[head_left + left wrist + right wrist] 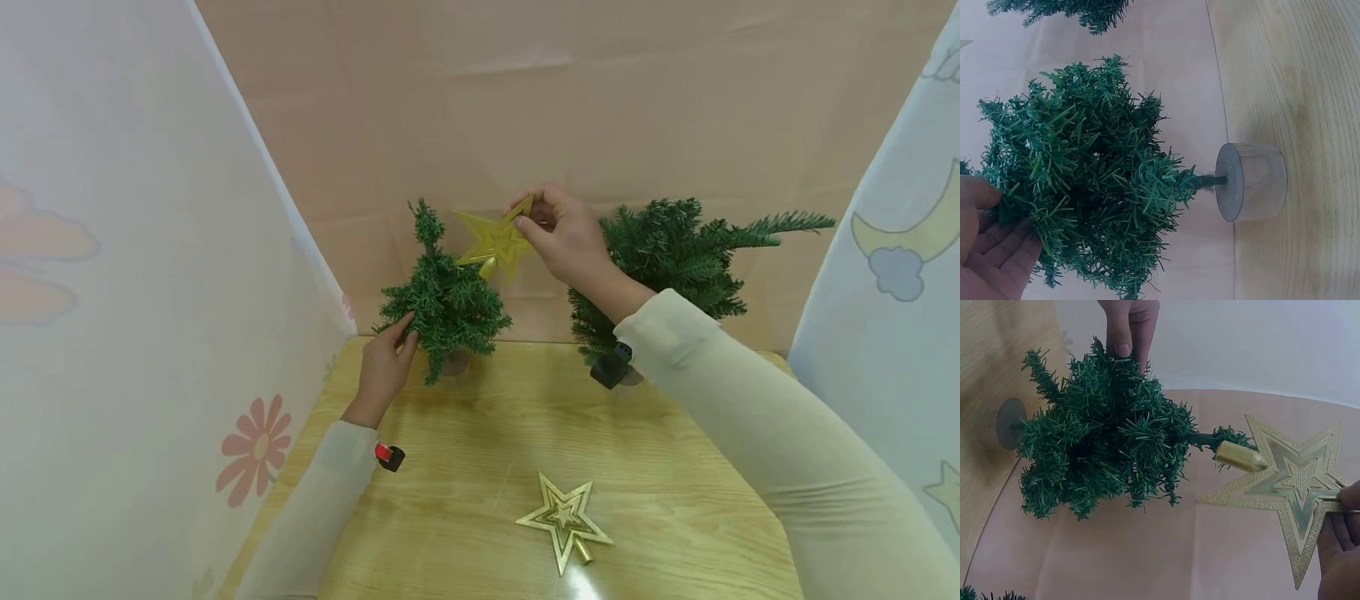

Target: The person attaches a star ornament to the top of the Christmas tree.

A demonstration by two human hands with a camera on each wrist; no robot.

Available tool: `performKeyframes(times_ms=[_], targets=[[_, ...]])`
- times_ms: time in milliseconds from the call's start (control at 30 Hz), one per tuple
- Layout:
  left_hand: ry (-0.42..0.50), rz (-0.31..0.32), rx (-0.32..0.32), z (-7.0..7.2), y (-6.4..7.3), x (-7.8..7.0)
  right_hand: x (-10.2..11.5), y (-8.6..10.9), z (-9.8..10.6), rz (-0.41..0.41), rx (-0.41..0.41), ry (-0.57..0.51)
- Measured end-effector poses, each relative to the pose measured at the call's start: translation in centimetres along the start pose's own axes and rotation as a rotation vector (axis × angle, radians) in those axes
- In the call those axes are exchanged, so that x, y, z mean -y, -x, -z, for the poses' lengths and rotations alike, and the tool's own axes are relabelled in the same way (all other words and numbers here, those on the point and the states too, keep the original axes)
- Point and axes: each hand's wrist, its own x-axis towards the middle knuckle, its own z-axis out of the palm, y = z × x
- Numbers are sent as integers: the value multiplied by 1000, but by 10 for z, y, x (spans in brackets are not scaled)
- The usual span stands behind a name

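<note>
My left hand [384, 364] holds the side branches of a small artificial Christmas tree [450, 304], thumb and fingers about the foliage. In the left wrist view this tree stands on a round wooden base [1254, 181]. By one of its points, my right hand [568, 237] pinches a gold star tree topper [498, 240]. That topper is held up to the right of the tree's tip in the head view, its short gold sleeve [1238, 456] pointing down. In the right wrist view the sleeve overlaps the tip.
A second, fuller green tree [663, 250] stands at the right behind my right forearm, one long branch sticking out sideways. Another gold star topper [562, 517] lies on the wooden table [450, 483] near the front. Patterned white cloth [135, 250] hangs at both sides.
</note>
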Motion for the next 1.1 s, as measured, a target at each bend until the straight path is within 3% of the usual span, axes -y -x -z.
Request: performKeyframes(times_ms=[267, 567, 1100], targets=[[-38, 11, 48, -2, -2, 1, -2, -2, -2, 2, -21, 24], [-48, -40, 26, -4, 1, 7, 0, -8, -8, 34, -38, -61], [-54, -55, 46, -2, -1, 9, 9, -24, -16, 85, -54, -35]])
